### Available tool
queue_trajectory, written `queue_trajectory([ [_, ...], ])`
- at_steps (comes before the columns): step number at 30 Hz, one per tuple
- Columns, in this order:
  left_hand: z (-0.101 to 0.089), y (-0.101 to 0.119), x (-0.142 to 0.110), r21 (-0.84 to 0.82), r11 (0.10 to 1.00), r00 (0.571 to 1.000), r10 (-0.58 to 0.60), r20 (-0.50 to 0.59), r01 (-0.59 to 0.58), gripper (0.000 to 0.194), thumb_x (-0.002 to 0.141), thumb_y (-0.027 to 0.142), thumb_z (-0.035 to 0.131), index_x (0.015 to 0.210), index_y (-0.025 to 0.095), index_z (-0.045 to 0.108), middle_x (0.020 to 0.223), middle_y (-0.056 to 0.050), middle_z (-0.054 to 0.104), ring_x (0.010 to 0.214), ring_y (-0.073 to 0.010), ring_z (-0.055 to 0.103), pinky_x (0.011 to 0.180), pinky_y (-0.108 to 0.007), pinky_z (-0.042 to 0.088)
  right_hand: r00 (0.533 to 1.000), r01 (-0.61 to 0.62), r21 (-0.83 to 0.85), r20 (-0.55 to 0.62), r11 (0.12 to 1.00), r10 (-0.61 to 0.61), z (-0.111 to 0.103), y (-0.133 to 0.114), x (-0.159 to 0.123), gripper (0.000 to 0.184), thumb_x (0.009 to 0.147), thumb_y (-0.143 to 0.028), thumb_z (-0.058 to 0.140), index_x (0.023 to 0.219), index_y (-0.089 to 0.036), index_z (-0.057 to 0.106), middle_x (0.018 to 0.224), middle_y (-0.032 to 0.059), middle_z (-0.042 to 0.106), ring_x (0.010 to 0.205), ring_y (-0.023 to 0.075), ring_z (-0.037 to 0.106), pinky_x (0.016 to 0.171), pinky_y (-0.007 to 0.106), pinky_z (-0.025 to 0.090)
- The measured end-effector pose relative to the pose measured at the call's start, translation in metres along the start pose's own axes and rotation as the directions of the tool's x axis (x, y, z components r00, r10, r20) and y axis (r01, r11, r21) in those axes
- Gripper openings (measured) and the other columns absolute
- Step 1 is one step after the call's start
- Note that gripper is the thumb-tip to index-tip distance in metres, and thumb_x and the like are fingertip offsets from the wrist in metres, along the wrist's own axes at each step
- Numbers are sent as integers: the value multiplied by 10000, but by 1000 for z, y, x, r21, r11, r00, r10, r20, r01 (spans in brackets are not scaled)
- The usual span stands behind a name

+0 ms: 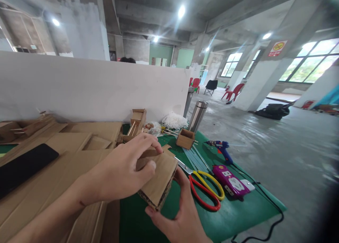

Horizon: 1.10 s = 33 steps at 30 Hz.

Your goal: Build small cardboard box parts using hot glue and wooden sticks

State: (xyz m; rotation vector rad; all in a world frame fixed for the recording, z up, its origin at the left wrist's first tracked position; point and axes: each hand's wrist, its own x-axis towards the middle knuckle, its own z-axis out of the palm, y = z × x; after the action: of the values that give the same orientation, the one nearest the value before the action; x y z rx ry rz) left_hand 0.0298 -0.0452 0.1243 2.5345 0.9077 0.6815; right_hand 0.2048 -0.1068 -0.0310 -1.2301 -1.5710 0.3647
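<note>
A small cardboard box [159,181] with a flat brown top and torn, corrugated edges is tilted above the green table. My right hand [180,211] grips it from the right, thumb at the near corner and fingers along the far right side. Over the top of the box is my left hand [132,165], its thumb and index finger apart, with the fingertips at or close to the cardboard. Its other fingers are bent and partly hidden. Just beyond the box lie scissors [203,190] with one red and one yellow handle.
A purple power strip [233,183], a blue glue gun [224,151], glue sticks [194,158], an open cardboard box [185,139] and a steel flask [198,116] stand to the right. Cardboard sheets [69,179] and a black phone [26,167] lie left. A white partition [92,89] rises behind.
</note>
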Motion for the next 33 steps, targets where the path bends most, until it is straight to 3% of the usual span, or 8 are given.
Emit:
queue_trajectory([
  [5, -2, -4, 1, -39, 999, 1000, -13, 1, 13, 343, 918, 204, 455, 1253, 271, 479, 1428, -46, 494, 1343, -259, 446, 1113, -450, 391, 995, 0, -99, -99, 995, -10, -4, -1, 1, 925, 745, -436, 755, 1489, -244, 240, 1445, 152, 462, 1310, 388, 485, 1021, 552, 466],
  [12, -2, -17, 5, -226, 961, 988, -153, 31, 156, 381, 991, 423, 415, 1354, 317, 452, 1459, -62, 476, 1202, -294, 555, 1005, -486, 479, 991, 52, -219, -108, 974, -77, -19, -1, 12, 880, 772, -351, 712, 1495, -268, 217, 1432, 160, 458, 1278, 396, 507, 992, 601, 480],
  [15, -1, -20, 6, -297, 942, 987, -162, 9, 157, 383, 996, 477, 412, 1341, 318, 453, 1466, -60, 457, 1278, -303, 497, 1037, -488, 451, 992, 56, -217, -98, 975, -78, -24, -1, 14, 889, 768, -354, 724, 1493, -262, 218, 1431, 166, 461, 1284, 401, 500, 1005, 611, 466],
  [18, 0, -20, 7, -368, 920, 988, -154, -27, 133, 391, 1000, 532, 387, 1306, 300, 467, 1461, -72, 455, 1373, -305, 396, 1099, -487, 389, 994, 29, -135, -98, 990, -42, -26, 0, 13, 899, 766, -389, 742, 1492, -266, 225, 1460, 161, 436, 1318, 398, 469, 1043, 608, 435],
  [22, -3, -19, 6, -482, 870, 992, -125, -15, 103, 495, 992, 603, 343, 1360, 286, 437, 1457, -92, 455, 1389, -299, 380, 1129, -483, 363, 995, -45, 113, -81, 993, 55, -26, 2, 13, 895, 759, -448, 763, 1479, -303, 252, 1467, 128, 441, 1352, 373, 438, 1073, 584, 414],
  [26, -4, -25, 3, -572, 819, 995, 7, 96, 49, 771, 847, 689, 571, 1485, 344, 309, 1567, -84, 326, 1396, -352, 370, 1100, -510, 402, 989, -141, 358, 4, 923, 149, -25, 1, 13, 850, 769, -457, 763, 1465, -313, 299, 1426, 109, 493, 1296, 323, 508, 1042, 490, 470],
  [30, 0, -31, 2, -575, 816, 985, 46, 165, 58, 1055, 660, 501, 868, 1510, 422, 248, 1606, -49, 264, 1433, -378, 315, 1122, -511, 373, 985, -173, 478, 65, 861, 162, -26, -3, 14, 901, 735, -486, 789, 1479, -298, 315, 1417, 100, 507, 1315, 315, 492, 1058, 449, 457],
  [33, 6, -30, 4, -629, 774, 975, 86, 207, 65, 1132, 615, 362, 924, 1506, 416, 228, 1570, -79, 329, 1382, -379, 405, 1063, -491, 444, 979, -205, 516, 122, 832, 166, -27, -5, 15, 973, 706, -496, 814, 1501, -284, 295, 1424, 110, 495, 1348, 321, 454, 1090, 454, 422],
])
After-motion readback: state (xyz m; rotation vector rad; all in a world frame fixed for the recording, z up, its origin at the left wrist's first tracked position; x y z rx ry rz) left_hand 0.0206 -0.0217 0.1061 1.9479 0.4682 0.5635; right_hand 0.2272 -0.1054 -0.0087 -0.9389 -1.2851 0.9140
